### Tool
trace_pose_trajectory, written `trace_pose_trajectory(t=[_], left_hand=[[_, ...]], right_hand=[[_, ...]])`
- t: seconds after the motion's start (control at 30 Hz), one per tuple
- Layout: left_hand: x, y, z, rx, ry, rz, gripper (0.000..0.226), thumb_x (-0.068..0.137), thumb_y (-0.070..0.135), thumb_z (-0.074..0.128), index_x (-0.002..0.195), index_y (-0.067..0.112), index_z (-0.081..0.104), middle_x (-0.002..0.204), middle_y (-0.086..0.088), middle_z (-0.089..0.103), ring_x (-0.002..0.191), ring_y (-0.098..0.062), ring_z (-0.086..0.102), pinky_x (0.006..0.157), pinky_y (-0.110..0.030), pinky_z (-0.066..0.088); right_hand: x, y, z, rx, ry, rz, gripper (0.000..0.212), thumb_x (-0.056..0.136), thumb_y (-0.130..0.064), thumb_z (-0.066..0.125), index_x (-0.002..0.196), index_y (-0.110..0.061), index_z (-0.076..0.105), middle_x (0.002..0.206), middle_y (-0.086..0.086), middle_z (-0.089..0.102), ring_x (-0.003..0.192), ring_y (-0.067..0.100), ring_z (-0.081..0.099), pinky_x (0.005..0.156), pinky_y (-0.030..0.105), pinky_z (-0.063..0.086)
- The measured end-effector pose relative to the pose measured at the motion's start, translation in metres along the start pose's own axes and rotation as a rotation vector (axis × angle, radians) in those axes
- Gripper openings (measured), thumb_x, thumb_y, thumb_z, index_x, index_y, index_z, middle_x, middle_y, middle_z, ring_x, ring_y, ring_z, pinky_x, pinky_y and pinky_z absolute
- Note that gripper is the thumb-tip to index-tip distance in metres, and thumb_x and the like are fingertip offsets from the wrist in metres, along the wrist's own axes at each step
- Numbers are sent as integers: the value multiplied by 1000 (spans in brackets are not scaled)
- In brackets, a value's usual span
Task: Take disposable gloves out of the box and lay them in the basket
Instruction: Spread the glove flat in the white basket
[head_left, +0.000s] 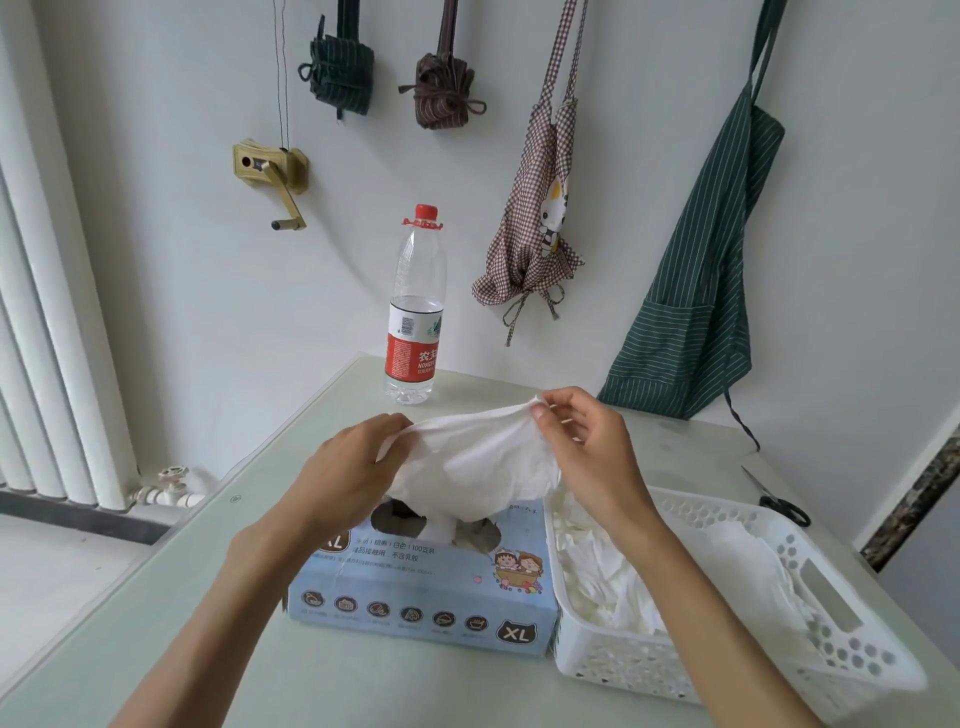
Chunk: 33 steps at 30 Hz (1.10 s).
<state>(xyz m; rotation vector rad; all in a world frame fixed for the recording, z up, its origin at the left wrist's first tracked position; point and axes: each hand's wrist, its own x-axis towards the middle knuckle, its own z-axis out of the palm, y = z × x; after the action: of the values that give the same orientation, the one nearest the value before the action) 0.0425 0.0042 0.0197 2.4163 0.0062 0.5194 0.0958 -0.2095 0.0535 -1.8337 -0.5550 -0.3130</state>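
Above the blue glove box (423, 587) on the bench (156, 649), the left hand (345, 475) and the right hand (589, 447) each pinched one end of a white disposable glove (475, 460) and held it stretched out, with its lower part hanging down at the box's hole. It looked like the pulling-out step, with the glove nearly free of the box. Next, the hands would likely need to lift it clear, carry it right to the white basket (841, 670) just beside the box, and lay it on the gloves (613, 582) already piled inside.
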Motion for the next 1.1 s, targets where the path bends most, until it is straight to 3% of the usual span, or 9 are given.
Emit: trace_pose_trajectory(t=[0.17, 0.27, 0.4, 0.5, 0.6, 0.7, 0.83, 0.97, 1.1], left_hand=[[8, 20, -14, -330, 19, 89, 29, 94, 44, 51, 83, 24, 68, 78, 5, 68, 73, -13, 61, 71, -33, 46], [18, 43, -15, -395, 1, 119, 31, 97, 29, 52, 70, 18, 63, 57, 11, 53, 55, -2, 40, 55, -16, 31], [34, 83, -2, -410, -107, 188, 37, 100, 27, 43, 92, 1, 67, 74, -8, 53, 67, -14, 42, 60, -24, 30], [47, 109, 16, -450, -154, 195, 35, 101, 25, 42, 92, 0, 65, 77, -9, 52, 71, -16, 44, 64, -27, 33], [54, 130, 37, -483, -154, 171, 31, 100, 22, 46, 94, 1, 68, 76, -4, 56, 71, -16, 46, 66, -26, 38], [55, 139, 52, -531, -63, 130, 27, 97, 25, 51, 95, 8, 71, 77, 6, 63, 69, -11, 52, 66, -24, 42], [48, 138, 61, -562, 50, 69, 37, 96, 34, 46, 88, 3, 65, 78, -10, 64, 67, -18, 51, 62, -29, 38], [37, 137, 49, -574, 236, 12, 31, 92, 39, 42, 80, 18, 61, 76, 6, 70, 76, -13, 67, 77, -37, 51], [42, 150, 48, -304, 325, -23, 30, 97, 38, 38, 81, 19, 56, 79, 3, 67, 80, -24, 63, 73, -36, 46]], right_hand=[[-1, -15, -16, 26, 100, -81, 8, 96, -22, 55, 92, -24, 62, 84, -9, 62, 74, 0, 54, 67, 9, 43], [0, -25, -31, -6, 191, -164, 8, 94, -27, 56, 89, -27, 62, 87, -11, 62, 85, 3, 56, 80, 12, 43], [4, -35, -70, -56, 342, -247, 7, 89, -30, 54, 89, -29, 61, 95, -10, 61, 93, 4, 56, 87, 10, 39], [5, -34, -99, -111, 362, -232, 7, 95, -17, 56, 93, -19, 62, 88, -15, 64, 85, -6, 59, 82, 12, 43], [4, -37, -128, -244, 418, -199, 7, 94, -21, 57, 92, -22, 64, 84, -15, 67, 83, 1, 64, 79, 24, 50], [0, -47, -142, -391, 443, -242, 10, 94, -30, 57, 93, -24, 65, 78, -7, 68, 74, 12, 63, 71, 34, 52], [-4, -54, -129, -508, 410, -303, 13, 96, -30, 54, 92, -22, 64, 53, -4, 53, 47, 15, 41, 50, 30, 35], [-7, -61, -111, -404, 379, -310, 14, 95, -26, 56, 91, -16, 64, 44, -6, 44, 43, 14, 36, 47, 24, 28], [-7, -49, -127, -161, 339, -145, 14, 93, -24, 59, 88, -12, 66, 47, -3, 50, 45, 6, 37, 48, 18, 31]])
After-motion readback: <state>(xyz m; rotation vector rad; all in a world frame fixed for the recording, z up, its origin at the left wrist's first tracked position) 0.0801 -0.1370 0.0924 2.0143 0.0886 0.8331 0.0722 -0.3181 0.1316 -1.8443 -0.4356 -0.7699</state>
